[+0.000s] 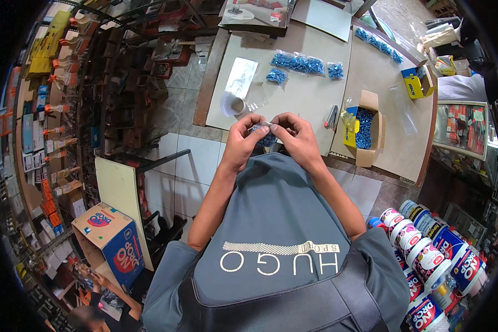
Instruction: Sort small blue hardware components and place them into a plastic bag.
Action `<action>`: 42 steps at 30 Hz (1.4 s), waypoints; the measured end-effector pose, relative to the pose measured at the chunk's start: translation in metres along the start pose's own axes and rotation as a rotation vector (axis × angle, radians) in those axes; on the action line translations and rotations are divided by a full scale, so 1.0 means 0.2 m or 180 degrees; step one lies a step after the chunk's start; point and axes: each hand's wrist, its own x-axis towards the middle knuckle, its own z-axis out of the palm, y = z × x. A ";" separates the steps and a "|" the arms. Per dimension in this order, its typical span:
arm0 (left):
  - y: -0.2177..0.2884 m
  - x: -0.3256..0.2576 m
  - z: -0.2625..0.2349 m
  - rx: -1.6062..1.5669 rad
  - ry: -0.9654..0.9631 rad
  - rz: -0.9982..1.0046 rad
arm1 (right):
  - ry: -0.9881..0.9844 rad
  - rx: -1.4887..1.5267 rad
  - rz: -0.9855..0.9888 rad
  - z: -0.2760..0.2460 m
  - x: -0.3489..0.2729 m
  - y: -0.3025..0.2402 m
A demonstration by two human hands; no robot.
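The little bag of blue bits [267, 140] is pinched at its top by my left hand [242, 141] and right hand [297, 141] near the desk [310, 94], and a loose pinch could, I think, spill it onto the floor [196, 157].

The hands [297, 139] hold a bag [268, 140] between them at the desk's [310, 102] near edge, with a roll [228, 103] to the left and a stapler [331, 117] to the right. Beyond them lies a row of bags [297, 63], one small bag [276, 76] just before it, another [335, 70] beside its right end. Right of the stapler, an open box [351, 138] has screws [364, 128] in it; a sleeve [408, 117] lies to its right, before a second box [413, 86]. Shelves [52, 133] stand left of the desk, a case [460, 130] right, buckets [429, 260] at the near right.
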 end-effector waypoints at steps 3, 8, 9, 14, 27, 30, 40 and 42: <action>0.00 -0.01 0.01 -0.0059 0.0075 -0.0084 | 0.0002 0.0292 0.0144 -0.02 0.00 0.04; -0.01 -0.02 0.03 -0.0006 0.0209 -0.0017 | -0.0038 0.0376 0.0077 -0.02 -0.01 0.03; -0.01 -0.02 0.03 0.0074 0.0206 0.0029 | -0.0073 0.0403 0.0060 -0.02 -0.01 0.03; -0.05 -0.02 0.02 0.0251 0.0325 0.0263 | -0.0180 0.0393 0.0037 -0.04 -0.02 0.05; -0.10 -0.01 0.09 0.0300 0.0462 0.0287 | 0.2124 -0.3076 -0.0193 -0.48 0.11 0.72; -0.11 -0.01 0.12 0.0459 0.0502 0.0327 | 0.1898 -0.3161 0.0119 -0.53 0.11 0.79; -0.14 0.00 0.28 0.0671 0.0217 0.0210 | 0.1824 -0.2066 0.0437 -0.59 0.18 0.82; -0.14 0.00 0.30 0.0646 0.0170 0.0172 | 0.1330 -0.0772 0.0774 -0.61 0.18 0.80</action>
